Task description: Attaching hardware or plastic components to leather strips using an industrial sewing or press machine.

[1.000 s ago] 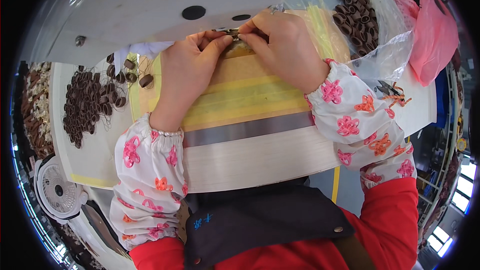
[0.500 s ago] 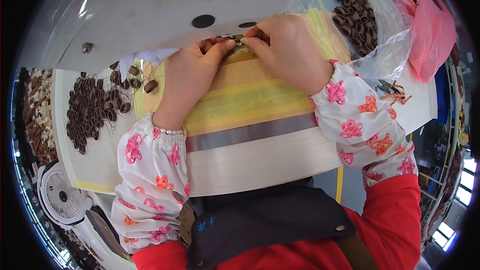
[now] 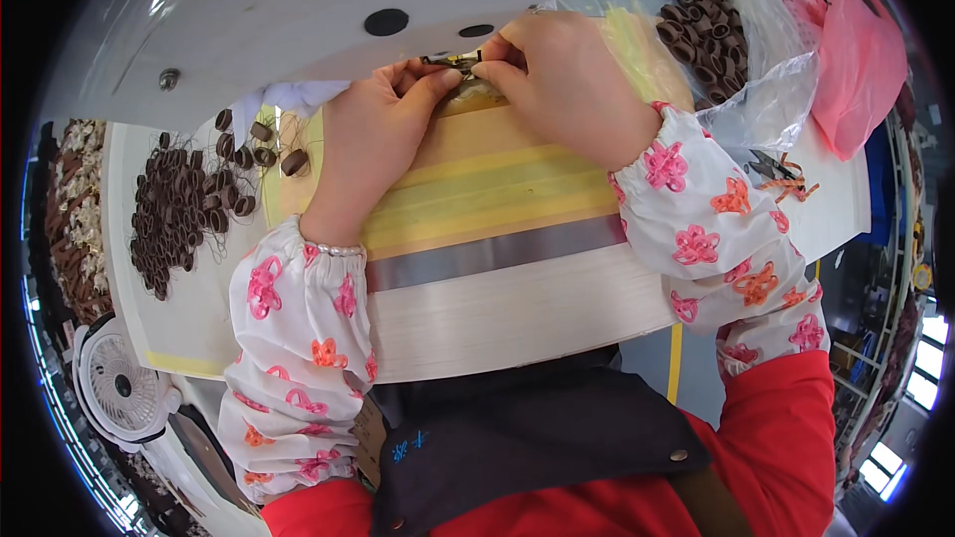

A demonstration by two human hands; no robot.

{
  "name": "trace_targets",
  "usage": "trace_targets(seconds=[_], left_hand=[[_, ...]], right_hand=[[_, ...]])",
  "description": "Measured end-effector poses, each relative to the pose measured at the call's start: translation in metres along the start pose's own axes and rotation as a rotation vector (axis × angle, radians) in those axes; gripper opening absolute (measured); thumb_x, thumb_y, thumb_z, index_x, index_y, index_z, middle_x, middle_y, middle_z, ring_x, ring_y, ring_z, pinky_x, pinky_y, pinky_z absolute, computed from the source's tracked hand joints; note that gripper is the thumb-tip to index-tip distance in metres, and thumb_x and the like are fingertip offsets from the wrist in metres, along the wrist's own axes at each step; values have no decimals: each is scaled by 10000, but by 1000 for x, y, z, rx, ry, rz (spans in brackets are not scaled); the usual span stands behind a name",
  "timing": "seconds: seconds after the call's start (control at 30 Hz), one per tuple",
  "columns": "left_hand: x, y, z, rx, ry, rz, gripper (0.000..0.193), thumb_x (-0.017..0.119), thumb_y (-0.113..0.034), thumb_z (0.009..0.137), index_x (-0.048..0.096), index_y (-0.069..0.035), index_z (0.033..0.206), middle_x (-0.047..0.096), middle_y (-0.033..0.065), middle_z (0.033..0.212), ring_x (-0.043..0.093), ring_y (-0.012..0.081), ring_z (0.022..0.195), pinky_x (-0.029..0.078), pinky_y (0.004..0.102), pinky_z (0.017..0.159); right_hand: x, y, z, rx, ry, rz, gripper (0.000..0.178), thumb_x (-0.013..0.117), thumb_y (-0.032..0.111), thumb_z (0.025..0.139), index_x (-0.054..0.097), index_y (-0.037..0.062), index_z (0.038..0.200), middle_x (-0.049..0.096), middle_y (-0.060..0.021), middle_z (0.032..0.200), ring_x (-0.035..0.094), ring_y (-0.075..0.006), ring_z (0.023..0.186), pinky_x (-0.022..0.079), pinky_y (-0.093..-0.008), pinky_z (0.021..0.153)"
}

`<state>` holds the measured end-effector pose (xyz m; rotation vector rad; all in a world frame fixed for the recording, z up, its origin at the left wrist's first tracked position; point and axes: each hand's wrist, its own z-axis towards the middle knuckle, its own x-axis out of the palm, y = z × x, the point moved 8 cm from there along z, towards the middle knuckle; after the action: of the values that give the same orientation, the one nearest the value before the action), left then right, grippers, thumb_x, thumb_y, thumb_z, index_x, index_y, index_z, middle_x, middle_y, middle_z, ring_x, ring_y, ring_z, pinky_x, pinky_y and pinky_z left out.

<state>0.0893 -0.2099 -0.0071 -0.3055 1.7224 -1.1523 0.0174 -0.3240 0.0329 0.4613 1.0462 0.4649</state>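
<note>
At the far left, a white fan (image 3: 122, 385) stands beside the white table (image 3: 497, 323), where brown rings (image 3: 179, 214) with loose threads lie heaped. The left hand (image 3: 366, 139) bends its thumb and fingers together beneath a white machine (image 3: 298, 20). Just past its fingertips, under the machine's edge, sits a small dark piece (image 3: 461, 66), too hidden to identify. The right hand (image 3: 572, 85) meets it from the other side, thumb and forefinger drawn together; whether either hand grips it, one cannot tell. Farther right come more brown loops (image 3: 711, 30), dark snips (image 3: 766, 165) and a pink bag (image 3: 860, 70).
</note>
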Motion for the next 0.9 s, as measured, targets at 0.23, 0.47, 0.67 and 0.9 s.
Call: trace_targets(seconds=[0.23,0.47,0.67,0.9], left_hand=[[-3,7,-4,25,5,-36,258,632,-277,764,634,-20,787,506,-17,513,423,39,477,339,208,459],[5,-9,-5,40,18,54,291,635,-309,758,649,-21,799,520,-5,519,443,60,479,359,227,474],[-2,-18,-3,238,-110,38,282,626,-302,759,644,-21,753,584,74,556,534,140,488,404,268,488],[-47,-9,-58,501,-292,179,272,589,-279,748,527,-89,564,506,68,514,476,248,485,337,347,630]], right_hand=[[4,2,-2,-20,-17,17,123,622,77,687,570,-34,686,567,-146,605,547,-267,527,429,-329,504],[-2,-10,-7,36,19,14,121,618,81,697,550,-19,688,554,-126,593,547,-276,564,426,-346,526],[-3,-12,2,-15,-38,38,141,612,122,717,565,-7,683,556,-131,606,544,-295,580,426,-362,531],[-12,-6,-14,80,120,-75,94,584,107,774,594,13,772,575,-86,636,520,-156,521,401,-259,494]])
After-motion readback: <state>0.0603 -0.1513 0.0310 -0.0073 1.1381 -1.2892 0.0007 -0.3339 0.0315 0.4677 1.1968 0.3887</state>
